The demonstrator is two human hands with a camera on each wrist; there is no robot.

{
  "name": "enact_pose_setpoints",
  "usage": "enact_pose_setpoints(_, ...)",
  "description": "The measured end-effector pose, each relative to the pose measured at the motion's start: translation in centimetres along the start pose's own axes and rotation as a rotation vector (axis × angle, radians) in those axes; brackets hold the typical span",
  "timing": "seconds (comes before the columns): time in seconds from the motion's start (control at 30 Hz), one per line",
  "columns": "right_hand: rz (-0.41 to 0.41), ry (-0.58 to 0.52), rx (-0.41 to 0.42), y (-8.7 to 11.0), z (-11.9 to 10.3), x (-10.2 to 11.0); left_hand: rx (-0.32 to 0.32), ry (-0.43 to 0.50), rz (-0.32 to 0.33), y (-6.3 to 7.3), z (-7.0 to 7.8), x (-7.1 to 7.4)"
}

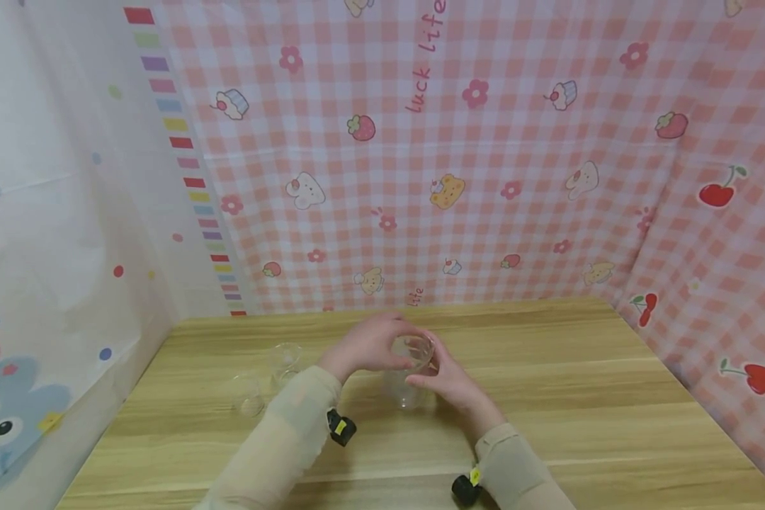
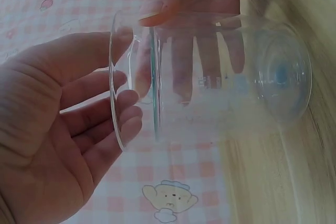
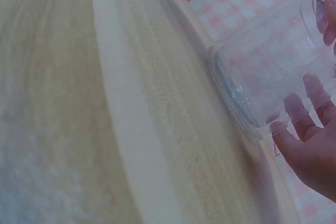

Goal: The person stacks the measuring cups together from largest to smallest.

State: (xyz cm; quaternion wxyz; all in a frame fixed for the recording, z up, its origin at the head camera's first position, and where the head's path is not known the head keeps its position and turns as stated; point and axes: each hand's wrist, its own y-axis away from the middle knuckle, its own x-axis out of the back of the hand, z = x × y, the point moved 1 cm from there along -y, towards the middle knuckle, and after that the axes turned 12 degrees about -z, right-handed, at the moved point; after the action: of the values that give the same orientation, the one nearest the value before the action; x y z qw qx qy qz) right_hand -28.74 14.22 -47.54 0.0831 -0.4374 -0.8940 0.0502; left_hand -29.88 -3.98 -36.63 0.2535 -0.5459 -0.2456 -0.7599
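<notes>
A large clear beaker [image 1: 403, 391] with faint printed marks stands upright at the middle of the table. At its mouth a second clear rim, of a smaller glass cup [image 2: 115, 103], sticks out above the beaker's own edge. My left hand [image 1: 371, 344] grips this upper rim, thumb on one side and fingertips curled over the other. Around the beaker's side curve the fingers and thumb of my right hand [image 1: 449, 379]. In the right wrist view the beaker [image 3: 273, 64] has its base close to the tabletop. How deep the cup sits is hard to make out.
Two more clear glass vessels, one farther back [image 1: 286, 363] and one nearer [image 1: 248, 398], stand on the wooden table [image 1: 580, 397] left of the hands. A checked cloth [image 1: 516, 142] hangs behind the table's back edge, with further cloths along both sides.
</notes>
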Motion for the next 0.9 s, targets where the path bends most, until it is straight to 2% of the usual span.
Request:
enact_pose_setpoints(0.5,-0.003,0.005,0.017,-0.02,0.11,-0.05,-0.03,-0.04,0.076,0.25,0.4,-0.29)
enact_pose_setpoints(0.9,0.01,0.006,0.004,-0.04,-0.02,-0.14,0.001,-0.064,0.104,0.87,0.79,-0.32)
